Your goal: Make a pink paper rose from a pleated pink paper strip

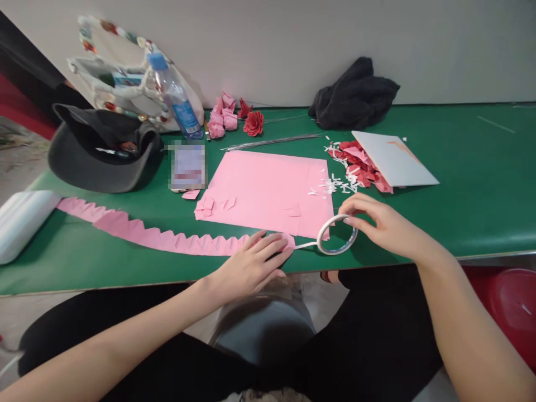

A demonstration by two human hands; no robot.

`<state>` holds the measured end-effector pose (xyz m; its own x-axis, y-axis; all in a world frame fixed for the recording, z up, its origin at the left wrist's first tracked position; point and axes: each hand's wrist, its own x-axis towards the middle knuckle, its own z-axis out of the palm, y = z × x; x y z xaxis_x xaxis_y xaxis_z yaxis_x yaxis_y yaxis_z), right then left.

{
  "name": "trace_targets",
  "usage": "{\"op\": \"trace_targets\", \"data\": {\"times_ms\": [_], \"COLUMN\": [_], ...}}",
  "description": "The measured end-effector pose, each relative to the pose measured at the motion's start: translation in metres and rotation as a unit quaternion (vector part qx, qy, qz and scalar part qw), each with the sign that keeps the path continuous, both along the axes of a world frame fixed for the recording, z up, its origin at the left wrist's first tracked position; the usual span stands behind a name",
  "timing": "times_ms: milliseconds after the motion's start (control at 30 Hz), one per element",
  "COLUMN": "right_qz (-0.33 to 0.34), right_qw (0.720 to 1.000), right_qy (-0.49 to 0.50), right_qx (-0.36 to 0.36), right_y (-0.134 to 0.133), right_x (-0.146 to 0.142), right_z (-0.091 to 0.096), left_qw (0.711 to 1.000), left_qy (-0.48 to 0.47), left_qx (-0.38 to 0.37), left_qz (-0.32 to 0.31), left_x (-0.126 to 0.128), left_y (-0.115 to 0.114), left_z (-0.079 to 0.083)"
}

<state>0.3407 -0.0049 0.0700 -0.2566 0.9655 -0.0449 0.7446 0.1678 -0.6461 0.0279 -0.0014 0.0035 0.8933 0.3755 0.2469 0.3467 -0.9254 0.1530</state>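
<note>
A long pink paper strip (157,239) with a zigzag upper edge lies along the front of the green table. My left hand (255,262) rests flat over its right end, fingers stretched out and pressing it down. My right hand (372,220) pinches the upper rim of a roll of white tape (320,240), which stands on edge. A short length of tape runs from the roll to the strip's end beside my left fingertips. Behind both hands lies a pink paper sheet (268,187) with small pink scraps on it.
A white roll (27,226) sits at the strip's left end. Around the back are a dark cap (100,162), a phone (188,164), a bottle (182,106), paper flowers (253,123), wires (272,142), black cloth (355,95), red scraps (362,167) and a white card (400,159).
</note>
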Motion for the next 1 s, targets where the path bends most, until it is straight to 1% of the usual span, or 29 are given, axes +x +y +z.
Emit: {"op": "trace_targets", "data": {"times_ms": [133, 200, 267, 367, 400, 467, 500, 533, 567, 633, 700, 767, 800, 867, 900, 933, 967, 1000], "right_qz": [0.003, -0.01, -0.038, -0.115, -0.147, -0.24, -0.274, -0.298, -0.306, -0.295, -0.273, -0.261, -0.263, -0.263, -0.254, -0.223, -0.174, -0.112], "right_qw": [0.996, 0.995, 0.995, 0.99, 0.986, 0.966, 0.955, 0.947, 0.945, 0.949, 0.958, 0.965, 0.963, 0.949, 0.946, 0.955, 0.968, 0.983], "right_qy": [0.075, 0.081, 0.081, 0.08, 0.08, 0.101, 0.11, 0.117, 0.119, 0.114, 0.086, 0.004, -0.049, -0.137, -0.141, -0.123, -0.102, -0.079], "right_qx": [-0.056, -0.053, -0.035, -0.011, -0.02, -0.004, -0.002, 0.007, 0.005, 0.002, -0.01, 0.001, 0.028, 0.104, 0.141, 0.154, 0.147, 0.121], "right_y": [-0.009, -0.015, -0.021, -0.03, -0.032, -0.036, -0.037, -0.037, -0.037, -0.035, -0.032, -0.029, -0.027, -0.021, -0.015, -0.008, 0.001, 0.011], "right_x": [0.006, 0.018, 0.035, 0.063, 0.071, 0.083, 0.088, 0.091, 0.093, 0.098, 0.102, 0.102, 0.098, 0.08, 0.065, 0.047, 0.027, 0.006], "right_z": [0.013, 0.015, 0.015, 0.011, 0.009, 0.001, -0.004, -0.009, -0.014, -0.023, -0.029, -0.028, -0.026, -0.016, -0.011, -0.007, -0.004, -0.004], "left_qw": [0.999, 0.998, 0.998, 0.998, 0.998, 0.997, 0.997, 0.997, 0.997, 0.997, 0.997, 0.997, 0.997, 0.997, 0.997, 0.997, 0.997, 0.997], "left_qy": [-0.034, -0.039, -0.041, -0.042, -0.043, -0.045, -0.046, -0.046, -0.047, -0.047, -0.046, -0.047, -0.046, -0.045, -0.045, -0.044, -0.044, -0.043], "left_qx": [0.015, 0.015, 0.014, 0.017, 0.018, 0.019, 0.019, 0.019, 0.02, 0.027, 0.031, 0.036, 0.037, 0.04, 0.041, 0.042, 0.043, 0.044], "left_qz": [0.027, 0.038, 0.043, 0.049, 0.053, 0.061, 0.063, 0.065, 0.065, 0.062, 0.059, 0.058, 0.058, 0.056, 0.055, 0.054, 0.052, 0.049], "left_x": [-0.009, -0.012, -0.013, -0.014, -0.014, -0.013, -0.013, -0.013, -0.012, -0.012, -0.012, -0.012, -0.013, -0.013, -0.013, -0.013, -0.013, -0.013], "left_y": [-0.002, -0.002, -0.001, 0.0, 0.0, -0.001, -0.002, -0.002, -0.003, -0.003, -0.003, -0.003, -0.003, -0.003, -0.002, -0.002, -0.002, -0.001], "left_z": [0.004, 0.006, 0.008, 0.009, 0.008, 0.008, 0.007, 0.007, 0.007, 0.006, 0.005, 0.004, 0.004, 0.003, 0.003, 0.002, 0.002, 0.002]}}
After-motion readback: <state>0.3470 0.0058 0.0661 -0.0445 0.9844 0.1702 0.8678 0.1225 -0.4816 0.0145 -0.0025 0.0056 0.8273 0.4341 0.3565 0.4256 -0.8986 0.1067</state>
